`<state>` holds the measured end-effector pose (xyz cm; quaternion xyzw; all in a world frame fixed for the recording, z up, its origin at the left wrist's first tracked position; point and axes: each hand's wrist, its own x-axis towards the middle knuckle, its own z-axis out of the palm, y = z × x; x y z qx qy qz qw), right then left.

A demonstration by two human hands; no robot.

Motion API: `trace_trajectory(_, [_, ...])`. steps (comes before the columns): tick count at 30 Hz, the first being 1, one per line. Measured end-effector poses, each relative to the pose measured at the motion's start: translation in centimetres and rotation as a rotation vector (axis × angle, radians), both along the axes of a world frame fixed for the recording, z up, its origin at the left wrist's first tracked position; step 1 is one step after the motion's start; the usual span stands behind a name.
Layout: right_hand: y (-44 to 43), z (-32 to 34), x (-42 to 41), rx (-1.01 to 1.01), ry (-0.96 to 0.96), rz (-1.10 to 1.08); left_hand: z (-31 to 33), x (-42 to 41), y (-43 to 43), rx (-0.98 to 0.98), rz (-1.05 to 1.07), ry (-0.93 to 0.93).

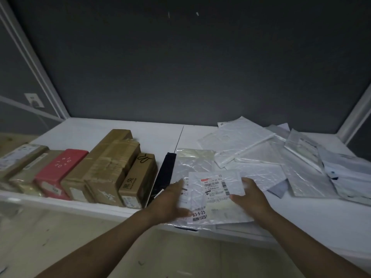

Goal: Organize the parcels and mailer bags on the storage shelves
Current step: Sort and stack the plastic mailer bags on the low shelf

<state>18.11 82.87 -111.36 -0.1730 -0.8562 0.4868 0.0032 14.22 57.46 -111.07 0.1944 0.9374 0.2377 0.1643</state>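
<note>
A small stack of white mailer bags (215,194) with barcode labels lies at the front edge of the white shelf (152,135). My left hand (170,199) presses against the stack's left side with fingers straight. My right hand (250,194) holds the stack's right edge, thumb on top and fingers curled over the edge. A row of brown cardboard parcels (108,167) and a red box (60,170) stands on the shelf's left half. A narrow black parcel (164,175) lies between the boxes and the bags.
A loose heap of white and silver mailer bags (281,157) covers the shelf's right half. A dark grey back wall (180,67) closes the shelf. White uprights (355,115) frame both sides. A wall socket (34,100) is at far left. The floor lies below.
</note>
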Motion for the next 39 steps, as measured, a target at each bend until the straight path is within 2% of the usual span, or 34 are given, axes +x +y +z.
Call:
trace_trajectory(3, [-0.6,-0.2,0.0,0.164,-0.035,0.097,0.5,-0.5,-0.1,-0.016,-0.058,0.071])
trace_trajectory(6, [-1.6,0.5,0.3,0.529,-0.172,0.176,0.9,-1.3,0.4,-0.108,-0.111,0.212])
trace_trajectory(8, [-2.0,1.0,0.3,0.736,-0.221,0.202,1.2,-1.9,1.2,-0.128,-0.151,0.228])
trace_trajectory(10, [-1.8,1.4,0.0,0.810,-0.208,0.222,1.5,-2.7,2.6,-0.159,-0.159,0.255])
trace_trajectory(19, [6.4,3.6,-1.4,0.978,-0.183,0.205,1.7,-8.9,14.6,-0.060,-0.100,0.348])
trace_trajectory(25, [11.8,1.9,-1.5,0.960,-0.148,0.251,-0.9,-12.6,19.8,-0.156,-0.028,0.342])
trace_trajectory(32, [13.4,-0.2,-2.7,0.897,-0.120,0.280,-1.1,-12.7,21.1,-0.181,-0.008,0.528])
trace_trajectory(35, [13.7,0.5,-2.7,0.837,-0.141,0.298,0.5,-12.5,20.5,-0.016,0.076,0.614])
trace_trajectory(39, [13.5,1.9,-2.6,0.686,-0.095,0.291,4.1,-10.5,20.6,0.408,0.299,0.771])
